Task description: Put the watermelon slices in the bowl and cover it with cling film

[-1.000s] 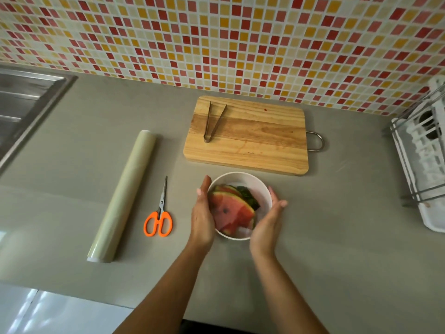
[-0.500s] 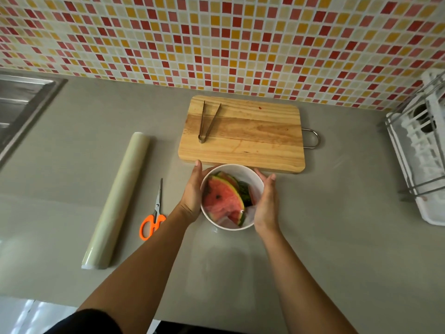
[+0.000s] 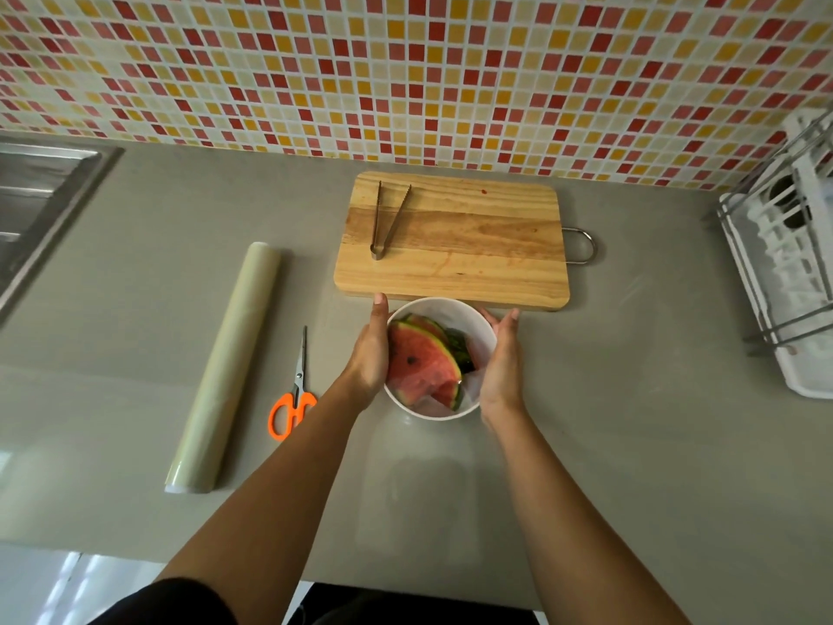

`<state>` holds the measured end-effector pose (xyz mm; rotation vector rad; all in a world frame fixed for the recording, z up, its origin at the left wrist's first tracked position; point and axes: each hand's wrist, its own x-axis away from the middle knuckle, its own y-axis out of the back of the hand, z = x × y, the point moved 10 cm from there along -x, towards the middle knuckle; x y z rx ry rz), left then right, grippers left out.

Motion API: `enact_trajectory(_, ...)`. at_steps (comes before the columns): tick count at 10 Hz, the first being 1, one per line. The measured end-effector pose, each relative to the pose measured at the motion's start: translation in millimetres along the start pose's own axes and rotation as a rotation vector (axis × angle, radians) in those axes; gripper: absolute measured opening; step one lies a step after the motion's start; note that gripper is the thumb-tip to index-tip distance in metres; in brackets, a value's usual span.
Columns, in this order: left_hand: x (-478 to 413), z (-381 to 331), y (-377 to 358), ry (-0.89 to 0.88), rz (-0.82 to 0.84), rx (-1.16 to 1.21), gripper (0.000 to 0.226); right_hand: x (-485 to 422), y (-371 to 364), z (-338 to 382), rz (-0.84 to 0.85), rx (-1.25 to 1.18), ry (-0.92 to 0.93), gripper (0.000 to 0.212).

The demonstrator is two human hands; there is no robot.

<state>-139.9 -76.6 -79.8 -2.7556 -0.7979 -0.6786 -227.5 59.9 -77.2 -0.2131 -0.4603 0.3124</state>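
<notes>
A white bowl (image 3: 455,311) stands on the grey counter just in front of the wooden cutting board (image 3: 469,245). Red watermelon slices (image 3: 419,365) with green rind lie inside it, under what looks like a stretched sheet of cling film. My left hand (image 3: 372,354) presses flat against the bowl's left side and my right hand (image 3: 500,367) against its right side, so both hold the bowl. The cling film roll (image 3: 225,367) lies on the counter to the left, apart from my hands.
Orange-handled scissors (image 3: 293,399) lie between the roll and the bowl. Metal tongs (image 3: 387,218) rest on the cutting board. A sink (image 3: 31,205) is at far left, a white dish rack (image 3: 784,263) at far right, a tiled wall behind.
Both hands have slid the bowl away from me, up to the front edge of the cutting board, while staying pressed on its sides.
</notes>
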Motion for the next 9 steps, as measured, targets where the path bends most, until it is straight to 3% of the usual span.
enact_trajectory(2,3,-9,23,-0.043,-0.111,-0.267,0.097,0,0,-9,0.117,-0.028,-0.129,0.082)
enact_trajectory(3,20,0,32,-0.053,-0.142,0.065,0.088,9,12,-9,0.164,-0.023,-0.146,0.089)
enact_trajectory(4,35,9,20,-0.031,-0.043,0.319,0.093,18,11,-9,0.207,-0.081,-0.137,0.094)
enact_trajectory(5,45,10,6,-0.062,0.038,0.369,0.097,28,-3,-11,0.300,-0.188,-0.179,0.102)
enact_trajectory(7,43,13,7,-0.098,0.047,0.255,0.092,31,-8,-11,0.336,-0.149,-0.203,0.106)
enact_trajectory(8,42,15,18,-0.091,-0.022,0.180,0.090,23,1,1,0.268,-0.131,-0.156,0.101)
enact_trajectory(9,39,-29,46,-0.219,-0.141,-0.005,0.083,10,12,63,0.142,0.045,0.074,0.086)
